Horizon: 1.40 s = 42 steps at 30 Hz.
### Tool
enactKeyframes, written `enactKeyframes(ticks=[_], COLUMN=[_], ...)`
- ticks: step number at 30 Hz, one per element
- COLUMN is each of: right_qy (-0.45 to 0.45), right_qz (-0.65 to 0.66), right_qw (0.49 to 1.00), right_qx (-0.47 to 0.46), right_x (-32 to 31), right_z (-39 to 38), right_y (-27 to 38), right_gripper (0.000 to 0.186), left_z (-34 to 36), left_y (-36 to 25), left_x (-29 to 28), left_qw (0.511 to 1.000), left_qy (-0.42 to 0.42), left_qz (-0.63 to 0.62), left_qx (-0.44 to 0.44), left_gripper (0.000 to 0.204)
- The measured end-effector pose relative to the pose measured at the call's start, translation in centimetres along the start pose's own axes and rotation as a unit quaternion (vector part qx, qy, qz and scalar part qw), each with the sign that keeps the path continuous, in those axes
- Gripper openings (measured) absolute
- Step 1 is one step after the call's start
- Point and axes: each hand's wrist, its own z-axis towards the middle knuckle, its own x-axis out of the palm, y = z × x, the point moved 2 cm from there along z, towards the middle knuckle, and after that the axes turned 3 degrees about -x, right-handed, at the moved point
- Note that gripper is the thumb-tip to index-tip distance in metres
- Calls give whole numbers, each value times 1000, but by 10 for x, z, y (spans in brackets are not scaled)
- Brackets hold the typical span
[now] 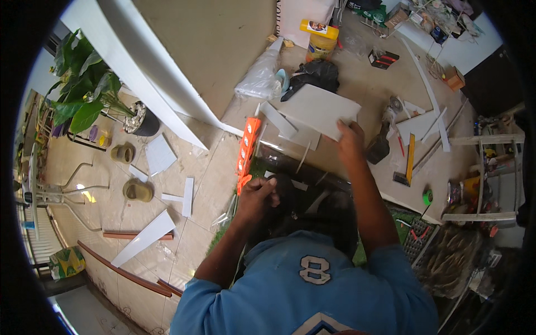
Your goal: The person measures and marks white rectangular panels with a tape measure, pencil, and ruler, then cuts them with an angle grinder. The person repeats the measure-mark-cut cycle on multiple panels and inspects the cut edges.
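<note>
My right hand [350,144] grips the near right corner of a flat white board [321,106], thumb on top. The board is raised and tilted over the floor, partly covering another pale piece [304,137] and a narrow white strip [279,120]. My left hand [259,196] is curled closed close to my body; whatever it may hold is hidden. Just beyond it lies a long orange object [247,151] with white marks.
A square [410,162] with a yellow blade, an angle grinder [385,131] and a green tape measure [427,197] lie to the right. White offcuts [145,237] are scattered leftward, near brown clogs [138,190] and a potted plant [139,120]. A yellow-lidded jar [321,42] stands at the back.
</note>
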Motion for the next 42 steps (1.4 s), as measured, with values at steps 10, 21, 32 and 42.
enactKeyframes(ticks=[10,21,32,42], right_qy=[71,354,176,56], right_qz=[-99,-402,-266,-240], right_qw=[992,840,942,969], right_qx=[-47,-89,107,-32], right_x=[104,41,18,-98], right_z=[334,456,310,111], right_y=[-90,-97,-10,110], right_gripper=[33,54,53,37], left_z=[62,125,82,79], left_y=[-31,-64,-321,-395], left_x=[-30,-55,-136,-103], left_qw=[998,982,609,503], left_qy=[-7,-166,-435,-543], left_qz=[61,60,369,333], left_qx=[25,72,552,584], left_gripper=[22,28,103,66])
